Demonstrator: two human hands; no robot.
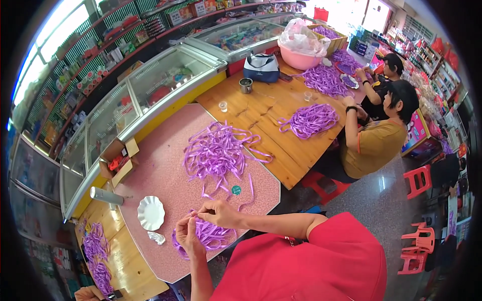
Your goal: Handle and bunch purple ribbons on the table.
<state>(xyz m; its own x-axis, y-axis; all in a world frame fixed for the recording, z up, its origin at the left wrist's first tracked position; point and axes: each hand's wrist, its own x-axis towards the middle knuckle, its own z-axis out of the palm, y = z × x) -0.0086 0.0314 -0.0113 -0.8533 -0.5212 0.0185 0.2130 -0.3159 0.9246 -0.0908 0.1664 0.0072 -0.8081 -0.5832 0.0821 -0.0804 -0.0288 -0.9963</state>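
My left hand [190, 240] and my right hand [219, 213] meet above the near edge of the pink speckled table [165, 155]. Thumb and fingers of both are pinched together, fingertips almost touching; what sits between them is too small to make out. Just below and behind them lies a small heap of purple ribbons [213, 236], partly covered by my hands. A larger tangle of purple ribbons [216, 150] spreads farther up the table, with loose strands trailing toward me. Left of my hands are a scalloped white plate [150, 213] and a crumpled white wrapper [156, 238].
A metallic cylinder [106, 196] and an open cardboard box [119, 163] stand at the left. On the adjoining wooden table [246, 113] are a metal cup [246, 85], a cooler bag [261, 67] and another ribbon heap [311, 121]. Two people [376, 140] sit at the right. Glass-topped freezers [150, 88] line the back.
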